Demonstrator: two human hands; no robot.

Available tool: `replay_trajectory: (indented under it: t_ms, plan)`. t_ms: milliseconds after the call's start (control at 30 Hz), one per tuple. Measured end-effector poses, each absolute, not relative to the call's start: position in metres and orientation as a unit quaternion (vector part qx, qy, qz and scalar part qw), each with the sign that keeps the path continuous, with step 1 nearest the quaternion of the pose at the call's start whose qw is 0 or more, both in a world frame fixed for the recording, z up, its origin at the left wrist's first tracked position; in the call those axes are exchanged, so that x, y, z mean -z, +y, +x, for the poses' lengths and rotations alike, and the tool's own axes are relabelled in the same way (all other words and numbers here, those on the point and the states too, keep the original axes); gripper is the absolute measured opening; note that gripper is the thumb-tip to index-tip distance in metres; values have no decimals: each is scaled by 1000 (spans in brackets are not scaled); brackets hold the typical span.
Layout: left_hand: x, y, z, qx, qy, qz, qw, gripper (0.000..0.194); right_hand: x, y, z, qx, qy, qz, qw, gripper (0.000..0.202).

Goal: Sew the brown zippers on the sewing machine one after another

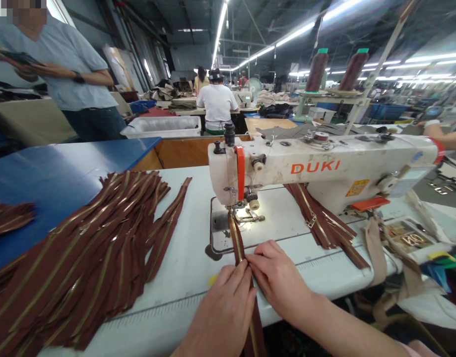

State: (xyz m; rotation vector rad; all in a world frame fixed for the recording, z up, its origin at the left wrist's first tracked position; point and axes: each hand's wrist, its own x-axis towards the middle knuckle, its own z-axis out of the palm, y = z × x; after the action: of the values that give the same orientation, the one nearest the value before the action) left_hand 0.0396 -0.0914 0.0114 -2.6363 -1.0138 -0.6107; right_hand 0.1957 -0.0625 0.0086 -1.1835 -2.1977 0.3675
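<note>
A brown zipper [236, 239] with gold teeth runs from under the needle of a white sewing machine [274, 161] toward me and hangs over the table's front edge. My left hand [222, 310] lies over the zipper with its fingertips pressed together on it. Close beside it, my right hand [278, 277] pinches the zipper's right edge. The fingertips of both hands nearly meet. Left of them, a large heap of brown zippers [116, 243] spreads over the white sewing table [183, 270]. More brown zippers [320, 223] lie under the machine's arm, one with a visible slider.
A blue table [71, 158] adjoins at the left, with another zipper bundle [10, 218] on it. At right sit a tray of metal parts [410, 235] and hanging beige straps [376, 253]. A person [69, 69] stands at the left; another [217, 101] sits ahead.
</note>
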Motion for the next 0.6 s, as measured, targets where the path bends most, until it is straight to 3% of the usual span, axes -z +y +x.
replay_trajectory:
  t_ms: [300,600]
  plan:
    - [-14,-91,36,199,-343,-915,80,38,-11,-62,194,-45,-886,-418,196,5]
    - [-22,-76,18,285,-335,-897,-34,30,-18,-62,196,-2,-910,-391,137,6]
